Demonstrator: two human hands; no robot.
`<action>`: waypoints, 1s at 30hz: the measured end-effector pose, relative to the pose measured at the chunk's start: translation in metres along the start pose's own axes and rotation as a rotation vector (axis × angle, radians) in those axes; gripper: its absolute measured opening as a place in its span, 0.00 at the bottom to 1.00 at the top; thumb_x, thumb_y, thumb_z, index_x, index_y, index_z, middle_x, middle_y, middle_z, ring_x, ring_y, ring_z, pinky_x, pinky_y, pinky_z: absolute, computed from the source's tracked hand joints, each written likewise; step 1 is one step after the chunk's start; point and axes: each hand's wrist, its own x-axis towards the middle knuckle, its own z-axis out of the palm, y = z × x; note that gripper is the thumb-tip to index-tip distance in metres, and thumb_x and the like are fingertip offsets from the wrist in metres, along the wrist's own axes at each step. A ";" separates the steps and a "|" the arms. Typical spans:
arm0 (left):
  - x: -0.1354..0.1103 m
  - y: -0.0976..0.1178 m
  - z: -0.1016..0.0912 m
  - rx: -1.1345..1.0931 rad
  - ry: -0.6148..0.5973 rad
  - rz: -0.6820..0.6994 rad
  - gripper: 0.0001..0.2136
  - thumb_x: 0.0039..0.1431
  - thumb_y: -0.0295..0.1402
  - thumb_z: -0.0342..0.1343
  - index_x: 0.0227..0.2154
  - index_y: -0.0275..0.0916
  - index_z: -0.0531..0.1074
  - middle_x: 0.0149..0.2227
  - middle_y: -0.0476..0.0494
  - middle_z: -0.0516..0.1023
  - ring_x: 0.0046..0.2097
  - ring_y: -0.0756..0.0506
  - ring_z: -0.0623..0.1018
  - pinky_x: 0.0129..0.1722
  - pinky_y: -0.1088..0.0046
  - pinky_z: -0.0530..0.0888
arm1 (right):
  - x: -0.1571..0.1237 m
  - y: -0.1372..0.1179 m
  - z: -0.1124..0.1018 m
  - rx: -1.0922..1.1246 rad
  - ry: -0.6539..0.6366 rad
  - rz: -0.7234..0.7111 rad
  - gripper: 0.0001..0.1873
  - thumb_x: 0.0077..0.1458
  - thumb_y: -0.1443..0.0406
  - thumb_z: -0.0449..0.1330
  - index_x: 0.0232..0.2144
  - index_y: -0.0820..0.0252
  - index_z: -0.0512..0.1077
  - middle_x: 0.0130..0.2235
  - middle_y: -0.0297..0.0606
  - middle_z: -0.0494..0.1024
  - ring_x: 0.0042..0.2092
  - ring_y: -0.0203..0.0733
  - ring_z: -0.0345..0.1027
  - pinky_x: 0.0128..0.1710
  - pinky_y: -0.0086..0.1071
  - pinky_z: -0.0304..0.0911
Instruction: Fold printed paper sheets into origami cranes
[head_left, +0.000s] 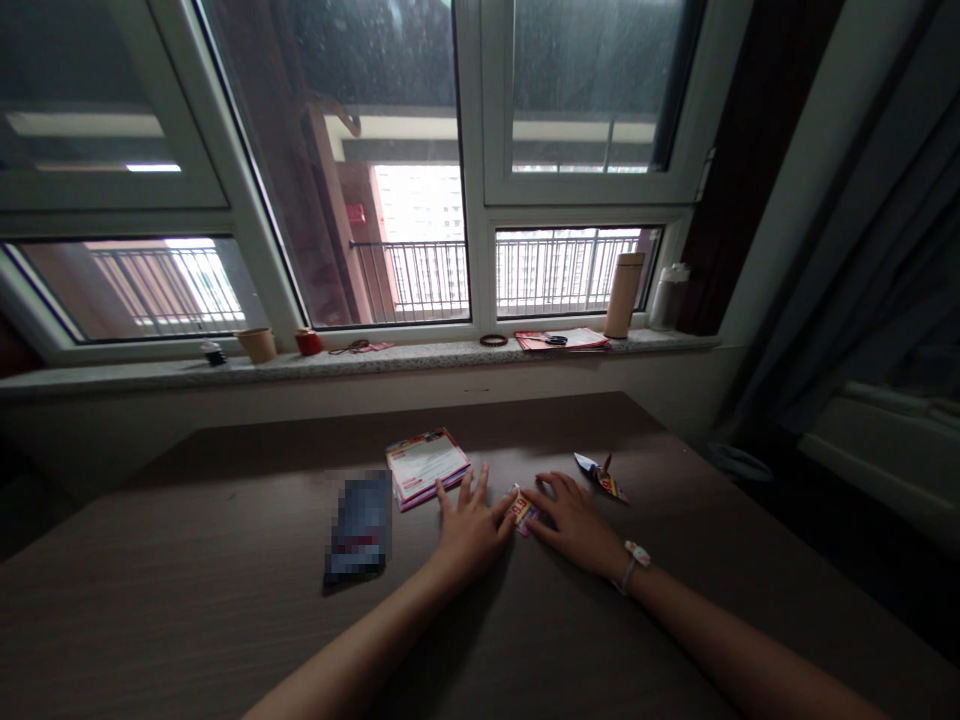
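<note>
A small folded piece of printed paper (523, 510), purple and yellow with red figures, lies on the table between my hands. My left hand (474, 520) is spread with fingers apart, its thumb and index finger touching the paper's left side. From the other side, my right hand (574, 520) rests its thumb and index fingertip on the paper, fingers apart and slightly bent. A stack of printed sheets (427, 467) lies just beyond my left fingertips. Right of my right hand stands a folded paper piece (602, 480) with a pointed white end.
A blurred dark object (361, 528) lies left of my left hand on the brown table (187, 560). Along the windowsill (420, 352) stand a paper cup (257, 345), a red item (307, 343), a tan flask (623, 295) and a clear bottle (670, 297). Scissors (555, 340) lie on papers there.
</note>
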 end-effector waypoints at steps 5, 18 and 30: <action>-0.001 0.000 0.000 -0.004 -0.005 -0.013 0.20 0.64 0.52 0.40 0.58 0.67 0.60 0.67 0.46 0.54 0.66 0.31 0.52 0.55 0.29 0.36 | 0.003 -0.001 -0.001 0.008 -0.016 0.043 0.25 0.56 0.54 0.56 0.56 0.45 0.66 0.59 0.41 0.62 0.63 0.52 0.48 0.63 0.46 0.45; -0.004 0.000 -0.009 0.040 -0.022 -0.050 0.20 0.64 0.52 0.40 0.57 0.65 0.61 0.65 0.45 0.58 0.66 0.31 0.52 0.56 0.30 0.38 | 0.006 -0.004 -0.006 -0.013 -0.062 0.118 0.26 0.55 0.49 0.57 0.56 0.40 0.66 0.60 0.41 0.61 0.66 0.55 0.40 0.63 0.50 0.38; -0.008 -0.006 -0.021 0.078 -0.017 -0.026 0.18 0.63 0.51 0.43 0.55 0.64 0.66 0.65 0.45 0.59 0.66 0.31 0.53 0.57 0.32 0.35 | 0.007 -0.008 -0.011 -0.026 -0.067 0.140 0.27 0.54 0.48 0.57 0.56 0.40 0.66 0.59 0.41 0.62 0.66 0.55 0.39 0.63 0.50 0.34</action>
